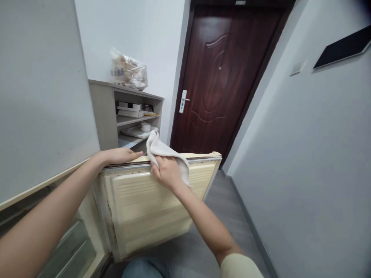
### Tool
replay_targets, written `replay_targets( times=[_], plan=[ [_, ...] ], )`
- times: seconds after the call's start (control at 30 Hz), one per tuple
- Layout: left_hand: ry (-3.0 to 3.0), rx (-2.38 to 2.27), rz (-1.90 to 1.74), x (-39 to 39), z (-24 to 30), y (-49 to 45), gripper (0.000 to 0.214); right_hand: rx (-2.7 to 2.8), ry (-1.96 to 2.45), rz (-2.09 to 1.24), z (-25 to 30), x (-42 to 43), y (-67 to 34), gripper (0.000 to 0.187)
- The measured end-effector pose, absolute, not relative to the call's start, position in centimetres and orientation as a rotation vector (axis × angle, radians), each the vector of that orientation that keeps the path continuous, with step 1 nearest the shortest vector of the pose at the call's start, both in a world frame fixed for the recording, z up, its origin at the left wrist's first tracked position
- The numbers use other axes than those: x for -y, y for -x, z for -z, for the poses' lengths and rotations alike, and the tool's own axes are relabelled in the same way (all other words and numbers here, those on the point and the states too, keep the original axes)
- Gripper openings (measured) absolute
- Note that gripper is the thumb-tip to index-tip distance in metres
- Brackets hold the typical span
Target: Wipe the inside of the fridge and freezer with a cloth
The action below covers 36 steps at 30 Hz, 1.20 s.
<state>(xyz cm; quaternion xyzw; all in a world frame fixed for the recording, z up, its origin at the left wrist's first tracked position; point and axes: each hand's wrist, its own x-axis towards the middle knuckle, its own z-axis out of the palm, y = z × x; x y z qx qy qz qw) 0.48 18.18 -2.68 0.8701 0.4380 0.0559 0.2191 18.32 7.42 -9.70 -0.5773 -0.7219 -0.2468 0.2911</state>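
A cream refrigerator door (150, 212) stands swung open in front of me, its inner panel ribbed and its rubber gasket (185, 159) showing dark grime along the top and left side. My left hand (120, 156) lies flat on the door's top edge, holding nothing. My right hand (166, 173) grips a white cloth (156, 146) and presses it against the top edge of the door, to the right of my left hand.
The refrigerator body with a glass shelf (69, 247) is at lower left. Beyond the door stands a grey shelf unit (104, 112) holding dishes, with a plastic bag of food (129, 70) on top. A brown entry door (223, 69) is ahead, and a grey floor (232, 208) runs to it.
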Motion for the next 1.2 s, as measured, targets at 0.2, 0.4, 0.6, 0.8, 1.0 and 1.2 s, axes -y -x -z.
replay_targets(
  times=[0.2,0.4,0.6,0.8,1.0,1.2],
  plan=[
    [-2.354,-1.197,-0.061,-17.7,2.3,-0.2,0.067,1.675,1.681,0.636,10.7,-5.6,-27.3,0.042],
    [-2.342,-1.195,-0.059,-17.7,2.4,-0.2,0.075,1.345,1.676,0.641,11.5,-4.5,-35.5,0.043],
    [-2.402,-1.203,0.011,-17.7,2.1,-0.5,0.077,0.451,1.328,0.714,11.9,-2.4,-35.7,0.047],
    [-2.378,-1.240,-0.003,-18.0,2.4,-0.6,0.078,1.183,1.150,0.770,18.2,-3.1,-23.2,0.049],
    [-2.408,-1.245,-0.008,-17.8,2.3,-0.5,0.076,1.773,1.023,0.887,21.6,-8.5,-11.1,0.051],
    [-2.437,-1.231,-0.018,-17.8,2.4,-0.4,0.075,1.958,1.192,0.727,18.8,-10.6,-8.6,0.047]
  ],
)
